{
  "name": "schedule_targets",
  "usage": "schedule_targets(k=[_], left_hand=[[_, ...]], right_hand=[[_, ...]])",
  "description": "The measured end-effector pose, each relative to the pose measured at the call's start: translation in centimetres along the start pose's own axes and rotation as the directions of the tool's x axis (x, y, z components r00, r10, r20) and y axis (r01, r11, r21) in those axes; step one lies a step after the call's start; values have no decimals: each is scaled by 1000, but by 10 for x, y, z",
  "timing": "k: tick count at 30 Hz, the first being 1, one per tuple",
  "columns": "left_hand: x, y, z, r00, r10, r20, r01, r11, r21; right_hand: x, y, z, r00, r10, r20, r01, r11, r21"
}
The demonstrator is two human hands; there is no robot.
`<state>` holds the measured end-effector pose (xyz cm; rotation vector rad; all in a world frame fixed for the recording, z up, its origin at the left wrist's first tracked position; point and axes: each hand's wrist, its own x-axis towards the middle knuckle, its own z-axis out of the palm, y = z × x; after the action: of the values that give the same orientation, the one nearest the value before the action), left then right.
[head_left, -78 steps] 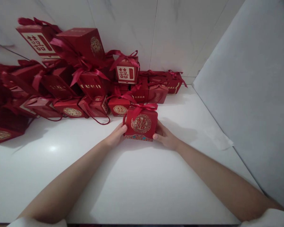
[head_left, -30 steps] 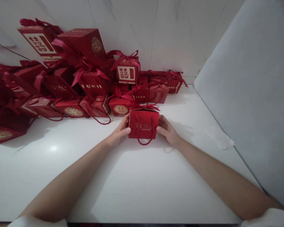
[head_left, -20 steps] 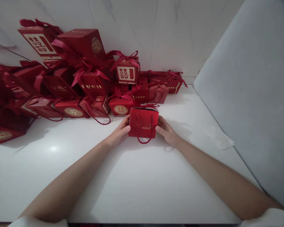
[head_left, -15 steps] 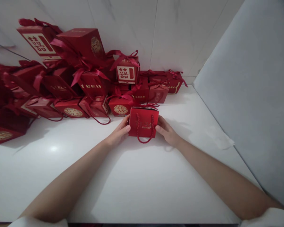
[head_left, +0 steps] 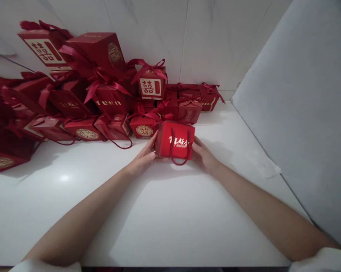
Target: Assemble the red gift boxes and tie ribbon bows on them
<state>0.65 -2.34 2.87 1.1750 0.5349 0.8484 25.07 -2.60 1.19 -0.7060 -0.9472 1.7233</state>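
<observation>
Between my two hands is a small red gift box [head_left: 166, 141] with gold lettering and a twisted red cord handle hanging down its near face. My left hand [head_left: 146, 153] grips the box's left side, its thumb in front and its fingers partly hidden behind. On the opposite side my right hand [head_left: 203, 154] holds the right edge, with some fingertips out of sight. The box is turned slightly, so its left side shows. Just behind it stands a red box with a round gold emblem [head_left: 144, 130].
Many red gift boxes with ribbons are stacked along the marbled wall [head_left: 159, 30], including an upper box [head_left: 98, 49] and a double-happiness box [head_left: 151, 87]. A pale panel [head_left: 306, 94] borders the white table [head_left: 170, 223] on the right. A whitish scrap [head_left: 268, 170] lies beside it.
The held box has turned so its left side shows, and it has shifted slightly right and away from me. Its lettering now catches the light. Both hands keep hold.
</observation>
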Motion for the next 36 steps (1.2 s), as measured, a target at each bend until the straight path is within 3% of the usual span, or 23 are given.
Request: schedule_targets(k=[3, 6, 9, 14, 19, 36], left_hand=[[0, -4, -3, 999, 5, -44, -1, 996, 95], [1, -7, -4, 995, 26, -93, -8, 982, 190], [2, -7, -3, 994, 47, -98, -24, 975, 220], [1, -4, -1, 998, 41, -54, -28, 974, 224], [1, -2, 0, 999, 43, -16, -38, 975, 221], [2, -4, 1, 998, 62, -24, -55, 973, 226]], right_hand=[[-1, -6, 4, 990, 142, 27, -144, 964, 225], [-3, -9, 5, 975, 206, 77, -220, 914, 340], [-2, -9, 2, 948, 284, 142, -317, 869, 380], [0, -10, -3, 862, 467, 198, -507, 803, 315], [1, -10, -3, 848, 492, 196, -530, 799, 285], [1, -7, -3, 866, 473, 163, -500, 819, 281]])
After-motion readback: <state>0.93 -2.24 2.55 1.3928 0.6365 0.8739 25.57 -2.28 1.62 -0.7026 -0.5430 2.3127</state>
